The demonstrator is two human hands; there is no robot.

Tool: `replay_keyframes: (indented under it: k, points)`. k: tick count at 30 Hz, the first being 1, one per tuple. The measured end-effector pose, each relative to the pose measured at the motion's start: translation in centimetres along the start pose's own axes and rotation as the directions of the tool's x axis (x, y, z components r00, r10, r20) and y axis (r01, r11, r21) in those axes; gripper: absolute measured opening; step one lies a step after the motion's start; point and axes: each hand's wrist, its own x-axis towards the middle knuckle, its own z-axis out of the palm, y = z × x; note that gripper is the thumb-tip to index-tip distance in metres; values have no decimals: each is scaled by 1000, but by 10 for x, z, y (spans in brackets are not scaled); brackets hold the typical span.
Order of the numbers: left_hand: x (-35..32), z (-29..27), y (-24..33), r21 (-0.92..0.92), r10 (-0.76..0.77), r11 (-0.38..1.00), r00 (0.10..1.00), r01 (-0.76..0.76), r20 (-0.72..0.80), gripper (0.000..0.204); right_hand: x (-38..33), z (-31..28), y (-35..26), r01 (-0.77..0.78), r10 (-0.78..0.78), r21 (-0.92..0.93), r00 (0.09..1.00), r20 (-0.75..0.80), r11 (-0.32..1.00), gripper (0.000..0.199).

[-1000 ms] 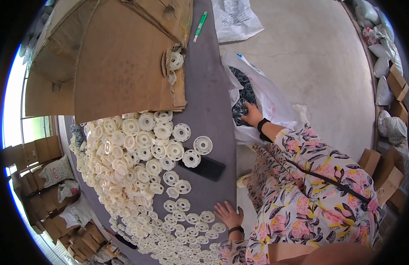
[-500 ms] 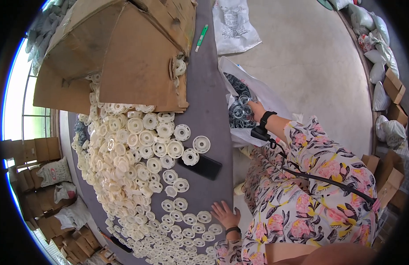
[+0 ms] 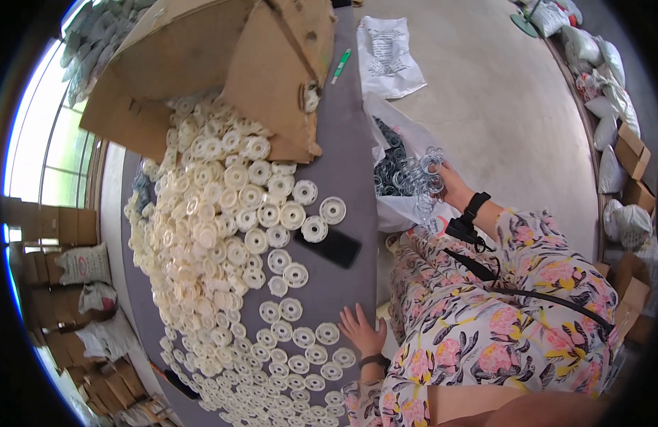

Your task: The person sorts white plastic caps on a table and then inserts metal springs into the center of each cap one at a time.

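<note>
My right hand (image 3: pixel 453 186) is closed around a loose bunch of shiny metal rings (image 3: pixel 430 178). It holds them at the right side of an opened white sack (image 3: pixel 407 212), above its mouth. More dark grey metal rings (image 3: pixel 391 171) fill the sack, which stands against the table's right side. My left hand (image 3: pixel 362 332) lies open on the grey tabletop (image 3: pixel 340 286) near its right edge, fingers spread. Just left of it are off-white plastic discs (image 3: pixel 327 332) with holes in the middle, some laid out singly. The fingertips of my right hand are partly hidden by the rings.
A large heap of the discs (image 3: pixel 201 235) spills from a tipped cardboard box (image 3: pixel 272 78). On the table lie a black phone (image 3: pixel 336 249) and a green utility knife (image 3: pixel 340 67). A flat white sack (image 3: pixel 390 57) rests on the floor. Filled bags (image 3: pixel 608 135) and cartons line the walls.
My right hand has risen out of the sack and moved right with a bunch of rings. My left hand stays on the table. The whole view has shifted slightly.
</note>
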Motion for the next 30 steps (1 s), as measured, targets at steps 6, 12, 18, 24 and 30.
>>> replay_keyframes:
  k: [6, 12, 18, 24, 30]
  points:
    - [-22, -63, -24, -986, -414, -67, 895, 152, 166, 45, -146, 116, 91, -201, 174, -19, 789, 589, 979, 39]
    - [-133, -102, -104, -994, -475, -72, 879, -82, -38, 50, -268, 198, 259, -466, 618, -412, 500, 607, 783, 38]
    - [-267, -85, -206, -982, -881, -158, 465, -105, 92, 34, -376, 247, 410, -712, 863, -505, 307, 401, 488, 21]
    - [-365, -79, -305, -913, -952, -271, 227, -305, 207, 24, -476, 290, 493, -661, 865, -560, 339, 371, 499, 22]
    - [-441, -50, -374, -943, -947, 213, 291, 256, -135, 28, -489, 302, 538, -736, 822, -399, 382, 423, 547, 24]
